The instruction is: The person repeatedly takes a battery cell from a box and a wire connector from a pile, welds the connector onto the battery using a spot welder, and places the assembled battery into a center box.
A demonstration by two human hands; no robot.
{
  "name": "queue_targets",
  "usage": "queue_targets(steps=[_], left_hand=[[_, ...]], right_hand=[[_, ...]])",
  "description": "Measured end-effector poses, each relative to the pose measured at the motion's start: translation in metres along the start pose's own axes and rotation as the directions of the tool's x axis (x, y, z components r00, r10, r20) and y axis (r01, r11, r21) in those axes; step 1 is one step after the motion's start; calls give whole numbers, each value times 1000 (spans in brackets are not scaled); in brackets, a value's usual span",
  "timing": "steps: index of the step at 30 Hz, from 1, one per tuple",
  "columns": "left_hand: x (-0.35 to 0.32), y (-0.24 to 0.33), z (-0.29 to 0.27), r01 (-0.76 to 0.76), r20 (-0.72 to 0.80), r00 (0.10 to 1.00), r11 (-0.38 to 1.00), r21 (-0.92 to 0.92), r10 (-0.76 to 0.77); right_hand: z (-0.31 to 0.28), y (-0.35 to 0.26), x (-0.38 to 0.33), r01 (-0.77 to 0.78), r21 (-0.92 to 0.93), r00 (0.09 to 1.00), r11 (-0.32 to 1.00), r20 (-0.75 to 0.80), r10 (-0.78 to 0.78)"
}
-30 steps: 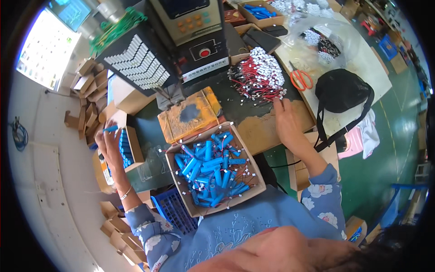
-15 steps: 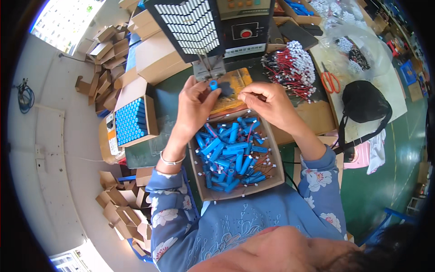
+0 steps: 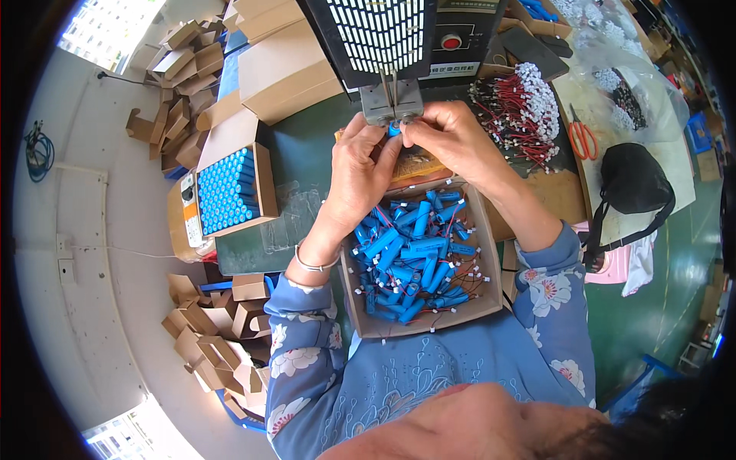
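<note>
I see a small blue cell pinched between my left hand and right hand, both grips tight on it.

A dark green workbench fills the frame's middle. On it lie cardboard boxes (upper left), red-wired connectors, orange scissors and a black bag at right.
</note>
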State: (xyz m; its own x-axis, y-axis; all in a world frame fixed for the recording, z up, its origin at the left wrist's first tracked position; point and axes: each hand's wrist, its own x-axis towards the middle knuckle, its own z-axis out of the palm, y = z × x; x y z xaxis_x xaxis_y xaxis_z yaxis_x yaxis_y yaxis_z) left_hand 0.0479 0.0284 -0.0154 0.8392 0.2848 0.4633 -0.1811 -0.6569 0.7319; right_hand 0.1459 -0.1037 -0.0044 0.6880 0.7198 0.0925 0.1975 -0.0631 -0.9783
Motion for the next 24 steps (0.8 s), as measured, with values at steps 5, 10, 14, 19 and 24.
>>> queue_targets(steps=[5, 10, 14, 19, 24], left_hand=[[0, -3, 4, -35, -31, 999, 998, -49, 34], [-2, -6, 3, 24, 6, 1000, 1000, 9, -24], [1, -5, 2, -135, 1, 990, 959, 251, 139], [0, 1, 5, 0, -79, 997, 997, 72, 6], [0, -2, 7, 128, -41, 991, 989, 77, -125]], right_hand=[[1, 7, 4, 84, 24, 996, 996, 2, -84], [-6, -7, -9, 163, -135, 987, 977, 14, -162], [-13, -6, -37, 345, -559, 925, 754, 65, -375], [-11, 4, -55, 243, -633, 927, 735, -70, -367], [-1, -1, -49, 345, -554, 846, 758, -166, -506]])
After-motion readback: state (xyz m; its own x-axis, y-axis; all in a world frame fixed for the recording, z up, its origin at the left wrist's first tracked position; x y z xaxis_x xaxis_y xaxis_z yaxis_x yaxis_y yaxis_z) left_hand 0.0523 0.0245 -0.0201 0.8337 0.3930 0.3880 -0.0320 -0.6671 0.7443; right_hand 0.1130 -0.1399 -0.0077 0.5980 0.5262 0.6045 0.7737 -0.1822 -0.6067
